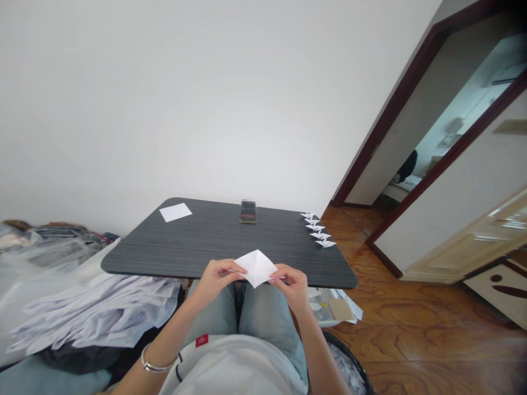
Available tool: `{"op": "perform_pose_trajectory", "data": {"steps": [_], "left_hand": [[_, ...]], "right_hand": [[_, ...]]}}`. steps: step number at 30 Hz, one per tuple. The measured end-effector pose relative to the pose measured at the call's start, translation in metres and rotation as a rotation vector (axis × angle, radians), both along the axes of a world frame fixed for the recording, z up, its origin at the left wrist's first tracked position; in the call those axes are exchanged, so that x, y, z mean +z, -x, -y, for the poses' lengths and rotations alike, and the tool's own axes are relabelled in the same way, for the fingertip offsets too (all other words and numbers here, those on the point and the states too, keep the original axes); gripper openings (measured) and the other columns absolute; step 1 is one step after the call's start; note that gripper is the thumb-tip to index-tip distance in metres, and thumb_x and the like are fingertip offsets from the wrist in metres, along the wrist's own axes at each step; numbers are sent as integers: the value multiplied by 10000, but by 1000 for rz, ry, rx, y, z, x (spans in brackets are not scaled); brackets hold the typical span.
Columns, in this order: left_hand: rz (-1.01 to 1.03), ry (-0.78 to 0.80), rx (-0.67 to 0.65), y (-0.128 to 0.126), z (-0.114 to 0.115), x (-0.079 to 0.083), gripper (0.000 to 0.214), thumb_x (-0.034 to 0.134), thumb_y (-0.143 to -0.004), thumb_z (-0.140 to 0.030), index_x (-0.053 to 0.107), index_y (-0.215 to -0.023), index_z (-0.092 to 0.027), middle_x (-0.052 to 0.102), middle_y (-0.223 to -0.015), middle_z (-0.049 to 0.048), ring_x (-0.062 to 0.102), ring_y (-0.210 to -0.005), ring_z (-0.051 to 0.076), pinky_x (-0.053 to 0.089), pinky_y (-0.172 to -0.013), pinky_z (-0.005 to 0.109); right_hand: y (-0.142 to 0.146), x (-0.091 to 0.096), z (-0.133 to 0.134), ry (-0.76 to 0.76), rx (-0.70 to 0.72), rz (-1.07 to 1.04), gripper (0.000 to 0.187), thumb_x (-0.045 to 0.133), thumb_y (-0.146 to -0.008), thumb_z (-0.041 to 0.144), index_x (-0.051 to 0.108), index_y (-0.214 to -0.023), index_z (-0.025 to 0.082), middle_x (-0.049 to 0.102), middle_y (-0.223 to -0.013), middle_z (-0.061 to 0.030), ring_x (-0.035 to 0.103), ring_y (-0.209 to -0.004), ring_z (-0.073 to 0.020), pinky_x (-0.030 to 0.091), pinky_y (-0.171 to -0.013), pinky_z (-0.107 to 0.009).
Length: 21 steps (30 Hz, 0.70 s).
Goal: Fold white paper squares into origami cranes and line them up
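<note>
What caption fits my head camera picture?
Left hand and right hand hold folded white paper at a dark table.

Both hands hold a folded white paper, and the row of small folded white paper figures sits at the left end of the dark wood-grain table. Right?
Wrong end: the row of small folded white paper figures is at the right end of the dark wood-grain table, as the head view shows. The left hand and right hand do hold the folded white paper.
</note>
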<state>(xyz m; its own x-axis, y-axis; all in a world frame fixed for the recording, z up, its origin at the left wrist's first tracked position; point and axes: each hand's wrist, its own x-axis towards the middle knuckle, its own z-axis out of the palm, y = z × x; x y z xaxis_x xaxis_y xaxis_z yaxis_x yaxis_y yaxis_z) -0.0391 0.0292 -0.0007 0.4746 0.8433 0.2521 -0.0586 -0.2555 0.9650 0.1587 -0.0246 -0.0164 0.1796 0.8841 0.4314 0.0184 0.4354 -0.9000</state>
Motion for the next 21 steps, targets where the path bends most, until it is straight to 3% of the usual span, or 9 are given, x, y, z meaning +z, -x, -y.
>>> {"op": "perform_pose_trajectory", "data": {"steps": [5,12,18,21], "left_hand": [[100,6,94,-5,2,-2,181,694,-622,-230,572,-531,-133,646,-731,31,567,-693,150,427,-642,239],[195,81,31,-15,8,-7,352,643,-689,-262,358,-518,-146,607,-831,45,523,-708,129,375,-604,218],[178,135,-190,-12,6,-8,208,666,-673,-228,476,-693,-144,558,-1066,77,532,-876,168,396,-724,255],[162,160,-245,-11,6,-5,295,703,-632,-231,529,-859,-159,493,-1215,106,501,-1018,210,361,-843,305]], "right_hand": [[6,4,0,76,-35,-55,207,665,-658,307,567,-538,170,659,-655,-43,601,-622,-163,437,-469,-222],[15,7,2,216,-48,-234,275,618,-714,351,508,-543,165,593,-592,3,590,-564,-127,453,-440,-190],[7,5,-1,221,-58,-206,257,646,-681,356,518,-563,167,484,-529,44,465,-482,-80,492,-444,-192],[0,7,-1,203,-18,-121,244,643,-685,356,527,-577,170,481,-548,40,464,-496,-84,497,-457,-200]]}}
